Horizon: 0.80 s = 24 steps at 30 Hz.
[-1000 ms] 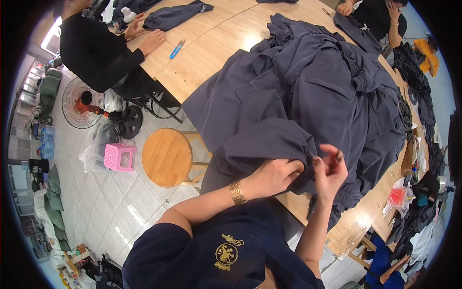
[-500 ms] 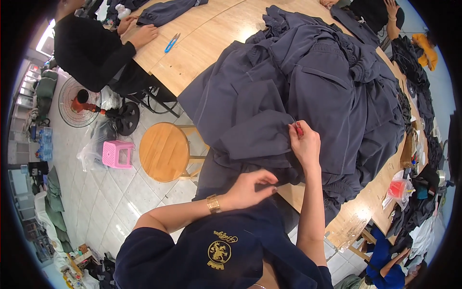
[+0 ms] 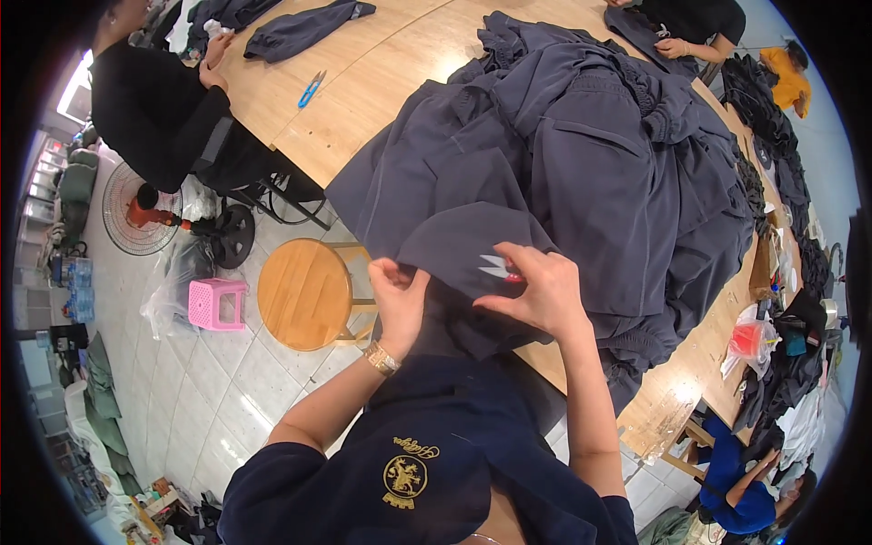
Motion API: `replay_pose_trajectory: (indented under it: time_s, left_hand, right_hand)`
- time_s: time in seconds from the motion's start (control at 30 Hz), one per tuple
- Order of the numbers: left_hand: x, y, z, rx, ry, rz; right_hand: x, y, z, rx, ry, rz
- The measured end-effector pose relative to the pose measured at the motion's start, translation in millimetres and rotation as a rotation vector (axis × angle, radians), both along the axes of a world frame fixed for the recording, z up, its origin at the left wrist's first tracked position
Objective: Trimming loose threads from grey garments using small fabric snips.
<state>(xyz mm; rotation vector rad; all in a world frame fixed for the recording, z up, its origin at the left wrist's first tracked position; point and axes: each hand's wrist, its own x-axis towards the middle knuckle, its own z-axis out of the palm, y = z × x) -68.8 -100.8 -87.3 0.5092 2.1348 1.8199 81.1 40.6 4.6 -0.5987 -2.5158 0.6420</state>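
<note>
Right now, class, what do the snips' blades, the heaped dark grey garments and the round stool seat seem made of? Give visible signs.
Snips' blades: probably metal, smooth and pale, with crisp, straight edges.
Garments: matte fabric, shown by soft folds, seams and gathers; fibre unclear.
Stool seat: likely wood, smooth, perhaps varnished, with tan, grain-like strips.

Two bare forearms (image 3: 589, 391) reach forward (the left slanting inward, the right nearly straight). The left hand (image 3: 400, 302) has its fingers curled near the thumb; the right hand (image 3: 550, 289) holds thumb and forefinger apart.
</note>
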Motion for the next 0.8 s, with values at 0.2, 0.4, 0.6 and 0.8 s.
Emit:
replay_pose_trajectory:
  time_s: [0.2,0.4,0.6,0.8]
  left_hand:
    - [-35,-1,16,-0.148,-0.442,-0.408]
    - [-48,5,54,0.181,-0.897,-0.718]
    - [-46,10,63,0.359,-0.917,-0.775]
    - [-40,17,89,0.375,-0.793,-0.795]
  right_hand:
    - [-2,7,-34,0.043,-0.11,-0.108]
    - [-4,17,-34,-0.088,-0.013,-0.294]
    - [-5,17,-35,-0.124,0.039,-0.386]
    - [-4,18,-31,-0.162,0.071,-0.473]
